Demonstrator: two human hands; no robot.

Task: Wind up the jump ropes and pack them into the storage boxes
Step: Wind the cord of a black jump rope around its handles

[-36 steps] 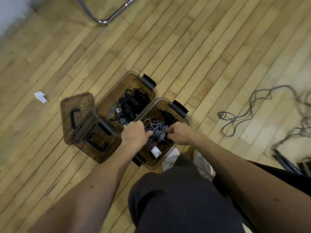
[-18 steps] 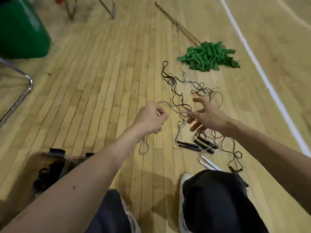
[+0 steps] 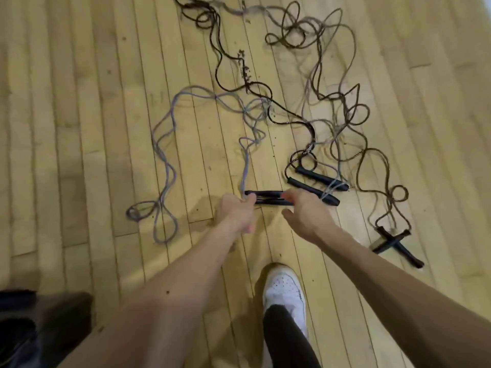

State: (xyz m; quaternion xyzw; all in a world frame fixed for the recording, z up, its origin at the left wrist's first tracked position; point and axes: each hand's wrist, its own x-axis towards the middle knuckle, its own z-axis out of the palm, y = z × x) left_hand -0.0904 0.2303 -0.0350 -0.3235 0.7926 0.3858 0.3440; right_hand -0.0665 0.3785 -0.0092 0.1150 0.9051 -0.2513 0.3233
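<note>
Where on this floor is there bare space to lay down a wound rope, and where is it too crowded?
Bare boards lie left of the pale rope, and more lie right of the dark ropes. Crowded: the tangle ahead, from the handle pair that the left hand grips to the crossed handles.

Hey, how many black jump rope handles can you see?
6, in three pairs: the near pair gripped by the left hand, right hand at its other end; the middle pair just right of that; the crossed pair far right. The tangled ropes may hide more.
</note>
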